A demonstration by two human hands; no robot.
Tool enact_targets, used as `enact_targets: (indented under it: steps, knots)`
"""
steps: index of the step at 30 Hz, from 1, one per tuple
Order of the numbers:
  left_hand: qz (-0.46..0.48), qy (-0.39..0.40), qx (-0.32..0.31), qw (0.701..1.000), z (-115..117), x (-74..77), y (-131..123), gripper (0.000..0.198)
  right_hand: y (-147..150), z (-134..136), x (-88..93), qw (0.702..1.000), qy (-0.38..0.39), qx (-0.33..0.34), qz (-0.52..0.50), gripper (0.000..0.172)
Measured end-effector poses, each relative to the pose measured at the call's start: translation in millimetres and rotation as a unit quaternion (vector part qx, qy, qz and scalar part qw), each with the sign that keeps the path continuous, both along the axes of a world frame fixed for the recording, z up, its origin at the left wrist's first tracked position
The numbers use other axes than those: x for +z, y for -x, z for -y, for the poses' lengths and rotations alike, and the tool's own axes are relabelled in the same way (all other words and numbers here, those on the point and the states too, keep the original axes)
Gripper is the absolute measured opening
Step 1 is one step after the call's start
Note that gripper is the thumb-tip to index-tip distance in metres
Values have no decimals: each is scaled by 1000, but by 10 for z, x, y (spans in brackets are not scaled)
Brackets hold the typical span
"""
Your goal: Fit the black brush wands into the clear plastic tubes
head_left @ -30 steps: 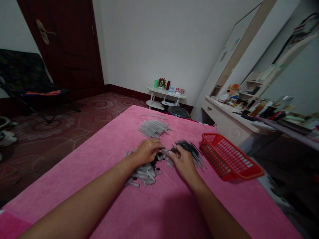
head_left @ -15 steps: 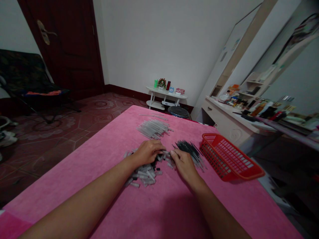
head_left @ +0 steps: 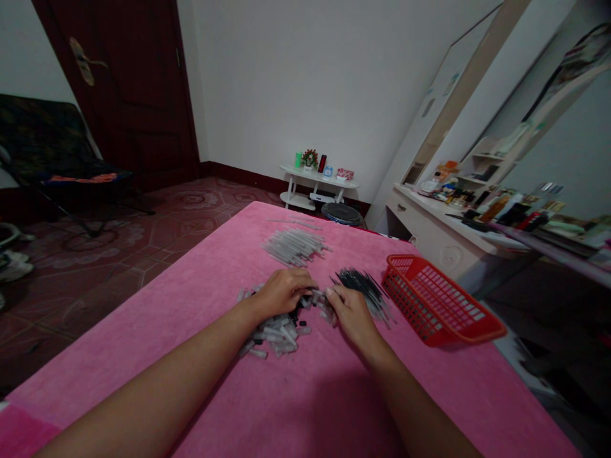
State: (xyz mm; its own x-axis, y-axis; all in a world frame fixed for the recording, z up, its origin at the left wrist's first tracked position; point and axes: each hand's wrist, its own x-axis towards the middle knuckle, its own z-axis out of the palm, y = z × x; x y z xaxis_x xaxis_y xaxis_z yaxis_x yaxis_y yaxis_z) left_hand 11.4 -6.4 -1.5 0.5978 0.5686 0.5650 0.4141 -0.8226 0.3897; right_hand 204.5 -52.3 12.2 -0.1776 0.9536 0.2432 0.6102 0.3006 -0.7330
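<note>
Over a heap of small pale and black pen caps (head_left: 277, 337), my left hand (head_left: 284, 292) is closed, fingertips pinched at one end of a slim pale pen part (head_left: 319, 293). My right hand (head_left: 351, 308) pinches the other end, so the part lies level between the two hands. Fingers cover most of it, and its exact form is too small to make out. Dark, thin pen refills (head_left: 363, 289) with pale ends lie in a bundle just beyond my right hand. Farther back, translucent pen barrels (head_left: 296, 246) lie side by side in a pile.
A red plastic basket (head_left: 442, 308) stands at the right of the pink-covered table (head_left: 191, 305). A few loose thin sticks (head_left: 305, 225) lie near the far edge. Beyond are a low white stand (head_left: 317, 181), a round dark stool (head_left: 342, 214) and a cluttered dresser (head_left: 439, 222).
Almost nothing differs. Both hands stay in the same place with the pale pen part between them; the right fingers have shifted very slightly.
</note>
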Motion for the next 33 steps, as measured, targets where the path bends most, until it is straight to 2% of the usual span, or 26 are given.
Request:
enact_targets:
  steps: [5,10,13,15,18,21,23,26,30,33]
  knots:
    - [-1,-1,1,1000,-2,-5,-4,23,1,11,-10,1000,-7,-9,-23,32]
    - [-15,-3,-4,1000,6,-4,-2,23,9,-20,-54,987,110,12,-118,44]
    - [0,-7,23,1000,-10,-4,21,23,31,-14,-55,978,149,34,-144,47]
    - [18,-9,52,998,-29,-9,43,23,66,28,-38,985,129,68,-92,39]
    - [40,-10,79,996,-55,-19,69,22,136,130,-3,989,57,126,60,13]
    - [44,-8,80,996,-64,-22,73,23,172,210,40,974,12,149,172,15]
    - [44,-7,82,996,-63,-20,68,23,148,221,84,970,-6,142,197,14]
    - [45,-7,86,995,-58,-18,63,24,42,164,169,978,-21,85,189,13]
    - [42,-1,83,996,-55,-30,70,27,-130,14,220,993,-2,-3,114,9]
    - [72,22,73,995,-58,-26,56,26,-197,-79,172,999,-4,-31,40,16]
